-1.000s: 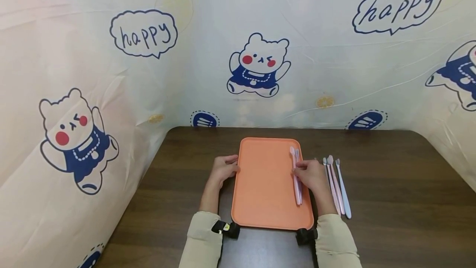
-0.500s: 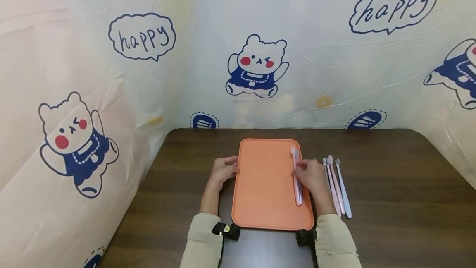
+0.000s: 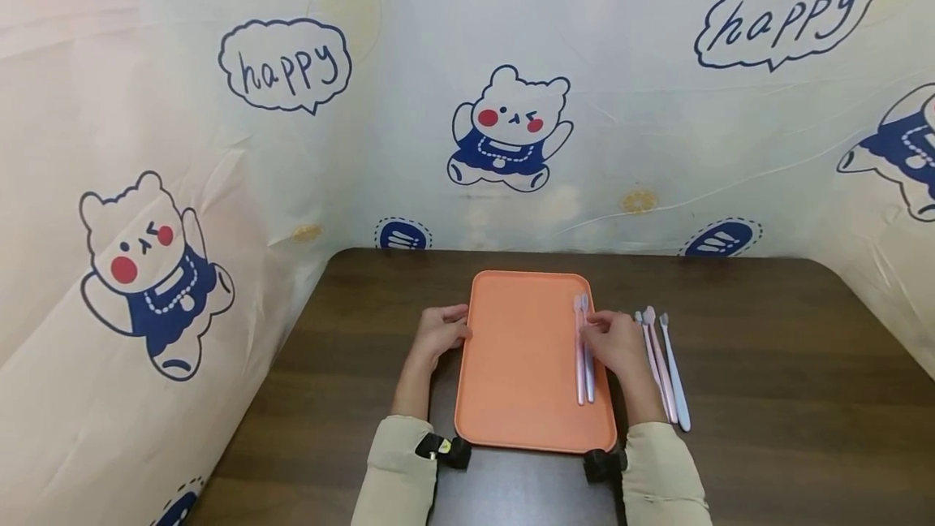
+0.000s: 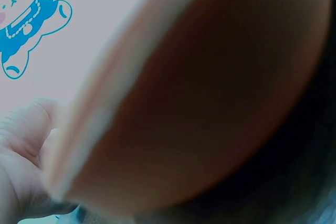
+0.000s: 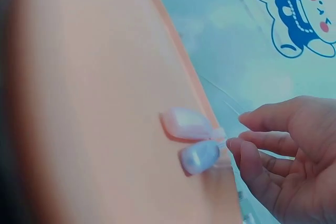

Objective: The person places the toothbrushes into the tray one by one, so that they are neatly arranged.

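An orange tray [image 3: 522, 364] lies on the dark wooden table. At its left rim, my left hand [image 3: 438, 333] holds the edge between thumb and fingers; in the left wrist view the blurred tray [image 4: 199, 103] hides part of that hand [image 4: 21, 161]. A pink toothbrush [image 3: 579, 372] and a blue toothbrush [image 3: 589, 376] lie side by side along the tray's right side. My right hand [image 3: 617, 343] reaches over the right rim. In the right wrist view its thumb and a finger pinch the thin part of the blue toothbrush [image 5: 200, 157], beside the pink one [image 5: 186, 123].
Right of the tray, several more toothbrushes lie on the table [image 3: 767, 396], among them a pink one [image 3: 661, 364] and a blue one [image 3: 675, 380]. My right forearm partly covers this group. A printed cloth [image 3: 409, 128] with bears hangs behind the table.
The pink toothbrush on the tray has straightened from a slant and now lies parallel to the blue one. My right hand has shifted slightly right; the left hand and tray stay put.
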Action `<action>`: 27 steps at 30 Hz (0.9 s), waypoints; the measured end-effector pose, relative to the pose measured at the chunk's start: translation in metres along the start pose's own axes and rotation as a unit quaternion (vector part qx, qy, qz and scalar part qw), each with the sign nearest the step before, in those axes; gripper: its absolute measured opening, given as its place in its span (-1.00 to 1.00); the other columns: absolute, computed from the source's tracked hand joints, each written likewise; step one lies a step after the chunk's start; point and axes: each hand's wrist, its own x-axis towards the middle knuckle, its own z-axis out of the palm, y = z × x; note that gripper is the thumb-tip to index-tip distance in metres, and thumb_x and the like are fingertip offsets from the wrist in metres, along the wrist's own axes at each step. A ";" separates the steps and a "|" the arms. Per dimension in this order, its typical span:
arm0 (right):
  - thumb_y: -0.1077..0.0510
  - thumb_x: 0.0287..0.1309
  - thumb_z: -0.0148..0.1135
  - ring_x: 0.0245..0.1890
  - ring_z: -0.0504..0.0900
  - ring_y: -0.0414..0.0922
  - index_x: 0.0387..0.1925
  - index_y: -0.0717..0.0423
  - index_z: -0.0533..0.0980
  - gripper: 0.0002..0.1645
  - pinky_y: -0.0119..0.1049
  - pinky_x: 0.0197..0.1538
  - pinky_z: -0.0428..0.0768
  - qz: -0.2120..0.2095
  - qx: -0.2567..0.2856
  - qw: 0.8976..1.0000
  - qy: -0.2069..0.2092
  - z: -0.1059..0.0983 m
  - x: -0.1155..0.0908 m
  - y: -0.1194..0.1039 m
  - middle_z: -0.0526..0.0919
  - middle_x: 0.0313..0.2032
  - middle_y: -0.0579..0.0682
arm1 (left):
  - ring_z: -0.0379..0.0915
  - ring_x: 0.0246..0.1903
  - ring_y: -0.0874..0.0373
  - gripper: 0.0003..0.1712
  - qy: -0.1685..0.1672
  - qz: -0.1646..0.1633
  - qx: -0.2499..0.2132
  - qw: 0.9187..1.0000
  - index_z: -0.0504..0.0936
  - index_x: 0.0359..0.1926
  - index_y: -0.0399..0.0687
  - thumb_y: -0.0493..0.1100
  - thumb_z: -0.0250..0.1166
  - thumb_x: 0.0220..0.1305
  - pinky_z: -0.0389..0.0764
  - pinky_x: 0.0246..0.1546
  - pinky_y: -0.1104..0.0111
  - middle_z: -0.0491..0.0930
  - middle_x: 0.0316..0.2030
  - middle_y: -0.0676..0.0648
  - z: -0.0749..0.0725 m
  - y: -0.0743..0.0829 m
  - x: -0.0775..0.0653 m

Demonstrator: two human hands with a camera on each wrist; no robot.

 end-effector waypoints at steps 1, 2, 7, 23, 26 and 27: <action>0.13 0.32 0.20 -0.32 0.67 0.00 0.10 0.35 0.60 -0.56 -0.25 -0.29 0.69 -0.004 0.003 1.000 0.000 -0.002 0.000 0.001 0.70 -0.12 0.32 | 0.56 0.26 -0.08 -0.35 0.000 0.001 -0.001 1.000 0.55 0.28 -0.32 -0.48 0.28 0.09 0.72 -0.23 0.36 0.62 0.22 -0.33 0.001 0.000 0.000; 0.14 0.31 0.21 -0.34 0.67 -0.02 0.09 0.36 0.60 -0.56 -0.28 -0.31 0.67 -0.008 0.004 1.000 0.003 -0.003 0.000 0.001 0.70 -0.13 0.32 | 0.55 0.26 -0.09 -0.36 -0.001 0.003 0.000 1.000 0.55 0.28 -0.33 -0.49 0.28 0.09 0.72 -0.23 0.35 0.61 0.22 -0.34 0.001 0.000 0.001; 0.17 0.31 0.22 -0.39 0.71 -0.09 0.07 0.41 0.60 -0.58 -0.27 -0.31 0.72 -0.016 0.024 1.000 0.004 -0.010 0.001 0.004 0.72 -0.16 0.34 | 0.54 0.27 -0.10 -0.36 -0.005 0.004 -0.001 1.000 0.55 0.28 -0.34 -0.50 0.27 0.11 0.73 -0.19 0.33 0.60 0.23 -0.35 0.002 -0.001 0.002; 0.17 0.35 0.20 -0.38 0.75 -0.15 0.13 0.47 0.54 -0.53 -0.29 -0.27 0.74 -0.001 0.053 0.999 -0.013 -0.032 -0.003 0.011 0.70 -0.06 0.42 | 0.55 0.27 -0.09 -0.37 0.002 -0.002 0.005 1.000 0.55 0.29 -0.32 -0.48 0.29 0.12 0.74 -0.10 0.25 0.61 0.22 -0.33 0.001 0.002 -0.001; 0.15 0.37 0.20 -0.37 0.76 -0.15 0.16 0.45 0.54 -0.52 -0.29 -0.25 0.74 0.003 0.050 0.999 -0.012 -0.036 -0.003 0.018 0.69 -0.01 0.43 | 0.54 0.27 -0.11 -0.37 -0.001 0.000 0.005 1.000 0.55 0.29 -0.34 -0.49 0.28 0.12 0.74 -0.11 0.26 0.60 0.23 -0.35 0.001 0.002 -0.001; 0.15 0.37 0.20 -0.37 0.75 -0.15 0.16 0.44 0.54 -0.52 -0.29 -0.25 0.74 0.006 0.049 0.999 -0.010 -0.037 -0.003 0.021 0.69 -0.01 0.43 | 0.54 0.27 -0.11 -0.37 -0.002 0.001 0.006 1.000 0.54 0.29 -0.35 -0.49 0.28 0.12 0.74 -0.12 0.27 0.60 0.23 -0.36 0.001 0.002 -0.001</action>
